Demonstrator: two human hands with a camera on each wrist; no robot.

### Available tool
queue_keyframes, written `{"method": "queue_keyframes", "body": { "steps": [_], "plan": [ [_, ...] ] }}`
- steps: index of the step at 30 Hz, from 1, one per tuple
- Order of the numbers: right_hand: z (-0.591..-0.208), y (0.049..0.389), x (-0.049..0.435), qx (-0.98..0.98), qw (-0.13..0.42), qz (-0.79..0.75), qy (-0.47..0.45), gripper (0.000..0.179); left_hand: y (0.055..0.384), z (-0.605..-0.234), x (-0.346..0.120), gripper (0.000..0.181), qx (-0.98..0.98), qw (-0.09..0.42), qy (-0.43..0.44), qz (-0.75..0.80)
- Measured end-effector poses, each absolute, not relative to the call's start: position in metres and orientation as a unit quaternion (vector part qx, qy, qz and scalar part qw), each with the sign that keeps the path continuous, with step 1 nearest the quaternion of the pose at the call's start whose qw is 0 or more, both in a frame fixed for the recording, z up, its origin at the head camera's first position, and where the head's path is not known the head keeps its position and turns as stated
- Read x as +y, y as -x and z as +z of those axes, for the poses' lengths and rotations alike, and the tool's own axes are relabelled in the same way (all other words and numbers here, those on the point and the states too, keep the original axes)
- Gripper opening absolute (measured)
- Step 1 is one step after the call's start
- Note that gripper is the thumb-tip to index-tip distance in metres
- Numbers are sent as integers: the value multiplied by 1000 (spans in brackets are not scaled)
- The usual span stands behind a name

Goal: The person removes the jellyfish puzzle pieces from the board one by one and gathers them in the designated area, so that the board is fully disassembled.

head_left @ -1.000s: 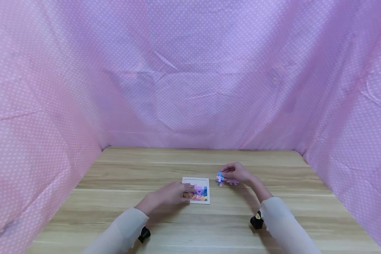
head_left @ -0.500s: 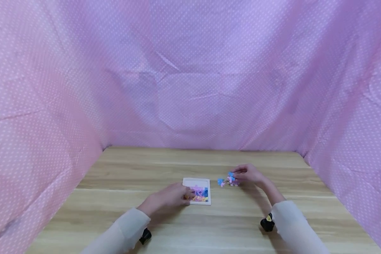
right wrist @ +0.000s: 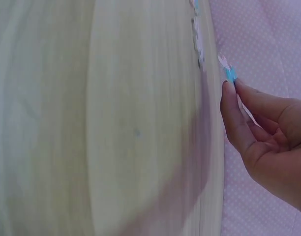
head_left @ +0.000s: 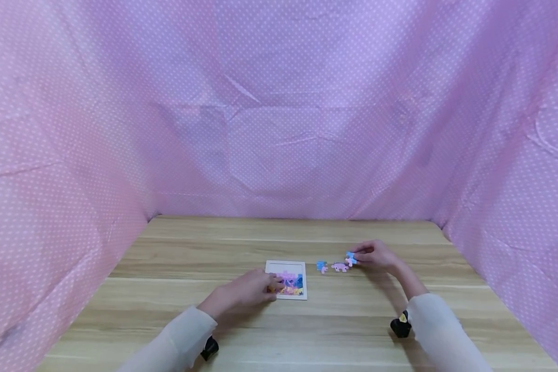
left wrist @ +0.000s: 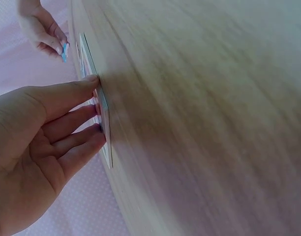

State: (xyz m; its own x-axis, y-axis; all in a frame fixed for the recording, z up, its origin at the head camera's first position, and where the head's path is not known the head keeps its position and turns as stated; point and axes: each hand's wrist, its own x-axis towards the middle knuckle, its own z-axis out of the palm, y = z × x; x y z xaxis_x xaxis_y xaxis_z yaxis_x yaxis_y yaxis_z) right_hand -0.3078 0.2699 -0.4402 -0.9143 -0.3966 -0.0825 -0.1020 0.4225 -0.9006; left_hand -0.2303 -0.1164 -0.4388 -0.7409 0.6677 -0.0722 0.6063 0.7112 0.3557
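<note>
My left hand (head_left: 253, 287) rests its fingertips on the left part of a small white-framed jigsaw puzzle (head_left: 305, 285). Its fingers are nearly straight and cover part of the picture; in the left wrist view, the thumb lies at the puzzle board's edge (left wrist: 105, 114). Purple, blue and yellow pieces fill the lower part of the frame, while the upper part shows bare white. Right of it, my right hand (head_left: 375, 256) pinches a blue and pink jigsaw piece (head_left: 351, 258) between thumb and fingers, raised above the table in the right wrist view (right wrist: 230, 73).
Two loose jigsaw pieces lie between the frame and the right hand: one blue and pink piece (head_left: 322, 266) and one pink piece (head_left: 339, 267). The wooden table (head_left: 279, 336) ends at a pink dotted curtain (head_left: 279, 155) on the back and sides.
The right hand has moved right with the pinched jigsaw piece, away from the frame, uncovering the two loose pieces. The left hand has stayed on the puzzle.
</note>
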Motion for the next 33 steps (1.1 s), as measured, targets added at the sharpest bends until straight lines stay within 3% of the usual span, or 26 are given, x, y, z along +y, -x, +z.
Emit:
{"method": "queue_keyframes", "body": {
  "steps": [10,19,33],
  "plan": [
    [-440,304,288,844,152,-484,174,30,230,-441,-118,33,923,92,-345,145],
    [-436,302,286,847,186,-479,138,26,228,-437,-116,33,920,99,-346,157],
    [-426,298,273,907,140,-388,84,14,229,-437,-116,32,921,111,-335,166]
  ]
}}
